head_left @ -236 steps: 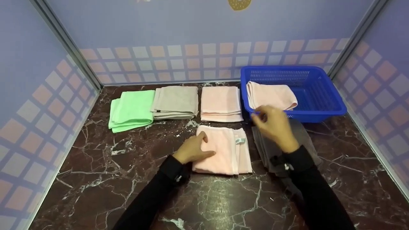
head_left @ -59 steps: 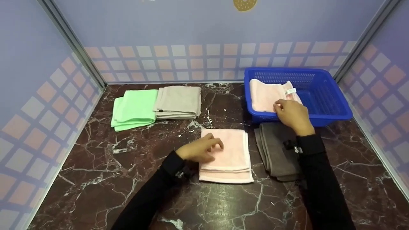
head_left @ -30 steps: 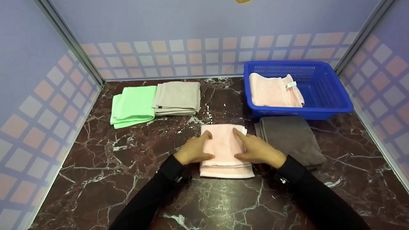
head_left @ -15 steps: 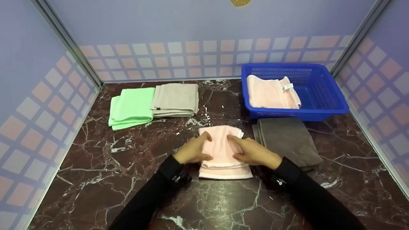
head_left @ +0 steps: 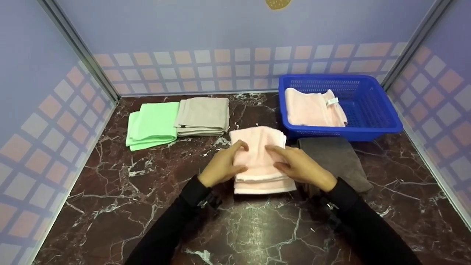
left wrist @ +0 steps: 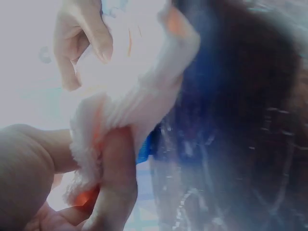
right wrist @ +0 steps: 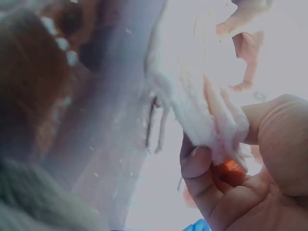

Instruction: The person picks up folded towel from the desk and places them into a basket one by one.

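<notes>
Between both hands is a folded pink towel [head_left: 257, 158] with white edges, raised off the dark marbled tabletop. My left hand [head_left: 222, 163] pinches its left side, thumb on top and fingers curled underneath, as the left wrist view shows on the towel [left wrist: 130, 91]. On the opposite side my right hand [head_left: 303, 165] grips it the same way; in the right wrist view the thumb and fingers [right wrist: 197, 163] close on the layered edge. A folded dark grey-brown towel [head_left: 335, 162] lies just right of my right hand and is partly covered by it.
A blue basket [head_left: 382, 114] at the back right holds another pink towel [head_left: 309, 108] with a white tag. At the back left, a folded green towel [head_left: 156, 123] lies beside a folded beige-grey towel [head_left: 204, 114]. Patterned walls [head_left: 243, 70] enclose the table's back and sides.
Earlier, the right hand came from the basket to the pink towel's right side. Both hands have now lifted that towel and shifted it slightly toward the back. The folded pink towel beside the beige-grey one has left that spot.
</notes>
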`<act>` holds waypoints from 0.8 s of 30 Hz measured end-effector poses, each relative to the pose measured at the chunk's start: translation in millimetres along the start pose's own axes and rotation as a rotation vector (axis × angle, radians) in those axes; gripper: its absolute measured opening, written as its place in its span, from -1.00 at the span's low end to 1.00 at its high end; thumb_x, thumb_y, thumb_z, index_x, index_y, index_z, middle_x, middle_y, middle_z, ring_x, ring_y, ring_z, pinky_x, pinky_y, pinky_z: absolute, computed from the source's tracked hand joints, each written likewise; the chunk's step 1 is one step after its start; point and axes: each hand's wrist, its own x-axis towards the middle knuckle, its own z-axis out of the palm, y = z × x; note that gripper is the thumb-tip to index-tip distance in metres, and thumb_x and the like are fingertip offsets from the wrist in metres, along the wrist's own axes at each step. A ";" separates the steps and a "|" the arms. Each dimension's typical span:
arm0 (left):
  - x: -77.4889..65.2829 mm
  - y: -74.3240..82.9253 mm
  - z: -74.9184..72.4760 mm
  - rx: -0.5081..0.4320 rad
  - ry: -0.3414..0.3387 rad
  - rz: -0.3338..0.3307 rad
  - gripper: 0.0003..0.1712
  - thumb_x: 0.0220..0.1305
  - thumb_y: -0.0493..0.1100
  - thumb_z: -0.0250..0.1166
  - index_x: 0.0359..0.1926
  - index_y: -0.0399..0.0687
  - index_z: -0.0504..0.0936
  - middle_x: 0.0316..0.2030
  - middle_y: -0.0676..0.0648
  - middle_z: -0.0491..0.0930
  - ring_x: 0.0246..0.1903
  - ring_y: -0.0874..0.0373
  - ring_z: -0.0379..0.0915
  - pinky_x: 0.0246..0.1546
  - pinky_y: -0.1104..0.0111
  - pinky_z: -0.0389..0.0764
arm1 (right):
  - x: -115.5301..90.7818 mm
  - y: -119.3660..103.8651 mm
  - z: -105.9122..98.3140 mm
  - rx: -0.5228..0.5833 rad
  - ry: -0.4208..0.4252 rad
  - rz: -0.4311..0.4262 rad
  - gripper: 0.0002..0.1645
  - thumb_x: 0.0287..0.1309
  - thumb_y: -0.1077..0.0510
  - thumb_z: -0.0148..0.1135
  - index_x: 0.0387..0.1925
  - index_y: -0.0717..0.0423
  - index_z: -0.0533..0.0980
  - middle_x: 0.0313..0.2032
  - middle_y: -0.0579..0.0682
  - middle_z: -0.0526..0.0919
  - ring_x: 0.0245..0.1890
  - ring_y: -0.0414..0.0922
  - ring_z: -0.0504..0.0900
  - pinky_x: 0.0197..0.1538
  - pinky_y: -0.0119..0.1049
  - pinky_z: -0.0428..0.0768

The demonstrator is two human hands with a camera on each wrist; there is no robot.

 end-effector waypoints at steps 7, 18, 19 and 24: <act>7.6 3.4 -5.4 0.014 0.084 0.078 -0.43 0.05 -0.18 0.46 0.08 0.02 0.41 -0.66 0.07 0.32 -0.68 0.24 0.23 -0.59 0.39 0.34 | 3.2 2.1 -9.7 -0.029 0.050 0.008 -0.35 0.14 0.22 0.31 0.29 0.08 0.38 -0.09 0.19 0.65 -0.23 0.02 0.62 -0.16 -0.08 0.59; 25.3 1.9 -6.7 -0.036 0.220 0.129 -0.48 0.15 -0.13 0.38 0.11 0.04 0.42 -0.35 -0.03 0.54 -0.65 0.23 0.24 -0.57 0.37 0.38 | 16.1 5.9 -35.5 0.002 0.132 -0.003 -0.34 0.10 0.31 0.30 0.27 0.09 0.40 -0.02 0.24 0.60 -0.27 0.06 0.59 -0.11 -0.08 0.60; 30.0 3.7 -5.7 -0.036 0.241 0.134 -0.50 0.16 -0.13 0.37 0.10 0.02 0.41 -0.28 -0.04 0.56 -0.62 0.22 0.26 -0.52 0.38 0.41 | 17.2 8.0 -39.2 0.009 0.146 0.007 -0.34 0.10 0.32 0.30 0.27 0.08 0.40 -0.01 0.25 0.60 -0.26 0.06 0.58 -0.10 -0.07 0.60; 54.7 17.8 0.0 -0.019 0.315 0.143 -0.73 0.26 -0.20 0.26 -0.03 -0.01 0.47 -0.24 -0.06 0.48 -0.42 0.18 0.33 -0.32 0.38 0.48 | 21.8 22.7 -56.9 0.069 0.213 0.059 -0.32 0.08 0.43 0.24 0.26 0.04 0.41 0.12 0.26 0.50 -0.05 0.10 0.57 0.03 -0.05 0.58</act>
